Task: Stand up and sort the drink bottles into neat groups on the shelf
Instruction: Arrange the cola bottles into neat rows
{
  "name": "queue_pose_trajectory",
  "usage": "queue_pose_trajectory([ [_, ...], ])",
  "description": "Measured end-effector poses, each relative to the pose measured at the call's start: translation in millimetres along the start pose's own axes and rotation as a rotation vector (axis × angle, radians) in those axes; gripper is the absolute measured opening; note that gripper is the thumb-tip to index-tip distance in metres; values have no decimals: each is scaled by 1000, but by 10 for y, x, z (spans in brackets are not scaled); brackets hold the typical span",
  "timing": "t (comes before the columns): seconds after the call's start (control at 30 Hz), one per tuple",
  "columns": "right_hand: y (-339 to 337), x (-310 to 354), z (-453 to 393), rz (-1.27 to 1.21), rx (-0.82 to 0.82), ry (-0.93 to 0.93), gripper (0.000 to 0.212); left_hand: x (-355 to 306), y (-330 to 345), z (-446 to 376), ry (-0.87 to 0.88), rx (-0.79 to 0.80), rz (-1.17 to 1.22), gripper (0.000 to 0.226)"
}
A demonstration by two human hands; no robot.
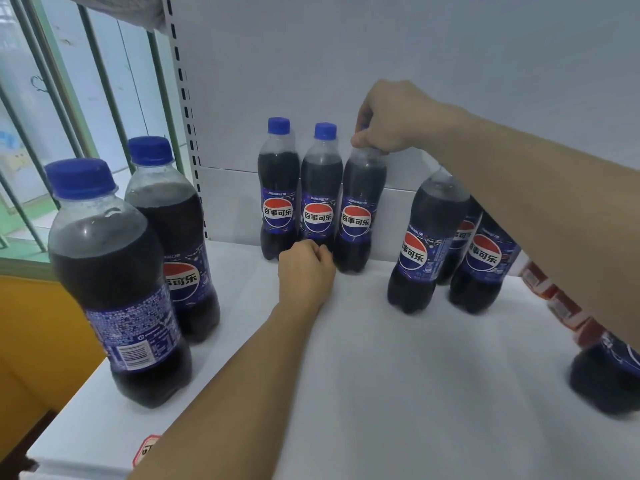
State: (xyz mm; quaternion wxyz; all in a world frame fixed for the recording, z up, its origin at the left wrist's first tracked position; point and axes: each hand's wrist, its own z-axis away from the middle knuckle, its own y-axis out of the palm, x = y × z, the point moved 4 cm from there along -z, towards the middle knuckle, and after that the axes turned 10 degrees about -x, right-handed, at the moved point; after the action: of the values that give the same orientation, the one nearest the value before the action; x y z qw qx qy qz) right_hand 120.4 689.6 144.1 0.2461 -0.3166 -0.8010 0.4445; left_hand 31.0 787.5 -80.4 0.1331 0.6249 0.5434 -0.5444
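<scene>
Two arms come into view from the lower and right edges, and both are bare along all of their visible length: no sleeve, cuff or glove shows anywhere. The left hand has no ring, watch, bracelet or strap at the wrist. The right hand is likewise unadorned, with nothing worn on the wrist or on the forearm behind it. The forearms look smooth, with no marks, tattoos, plasters or writing to be seen. The fingernails cannot be made out. No clothing from the rest of the body shows in this view.
</scene>
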Motion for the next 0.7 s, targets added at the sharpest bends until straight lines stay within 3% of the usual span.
queue_pose_trajectory([
  [0.3, -8, -9, 47, 21, 52, -2, 30, -22, 24, 9, 114, 73, -34, 29],
  [0.5, -32, -34, 93, 3, 181, 50, 31, -44, 142, 100, 253, 213, -240, 26],
  [0.7, -9, -76, 123, -30, 100, 88, 35, -124, 213, 200, 450, 314, -200, 21],
])
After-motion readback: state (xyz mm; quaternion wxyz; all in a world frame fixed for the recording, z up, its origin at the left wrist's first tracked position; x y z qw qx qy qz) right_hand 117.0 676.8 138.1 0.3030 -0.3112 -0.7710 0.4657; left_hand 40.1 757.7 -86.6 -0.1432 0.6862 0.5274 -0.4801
